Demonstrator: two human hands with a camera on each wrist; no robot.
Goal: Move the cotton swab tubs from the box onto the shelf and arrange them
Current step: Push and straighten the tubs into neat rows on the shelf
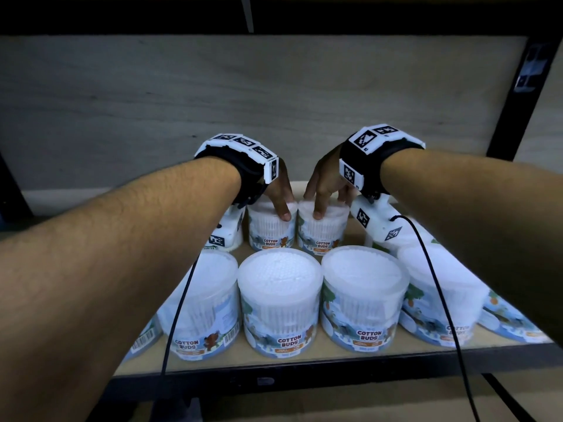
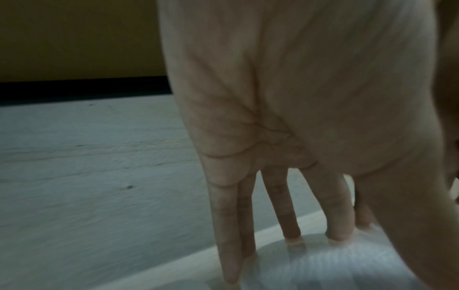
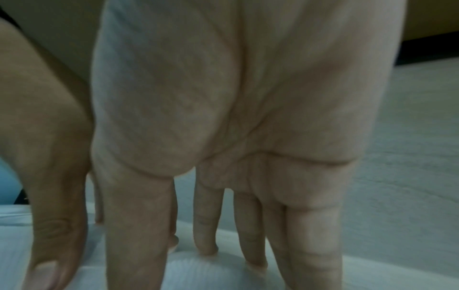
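Two cotton swab tubs stand side by side in the back row of the shelf (image 1: 307,360). My left hand (image 1: 278,197) grips the left back tub (image 1: 271,231) from above, thumb on its front rim. In the left wrist view its fingers (image 2: 285,206) reach down over the far rim of the white lid (image 2: 335,266). My right hand (image 1: 323,190) holds the right back tub (image 1: 323,231) the same way, and its fingers (image 3: 206,225) come down on the lid (image 3: 198,272). Both tubs rest on the shelf, nearly touching each other. The box is out of view.
Several more tubs (image 1: 280,300) form a front row across the shelf, close to its black front edge (image 1: 304,379). A grey wooden back panel (image 1: 243,102) closes the rear. A black upright (image 1: 518,102) stands at the right. Wrist-camera cables (image 1: 438,287) hang over the front tubs.
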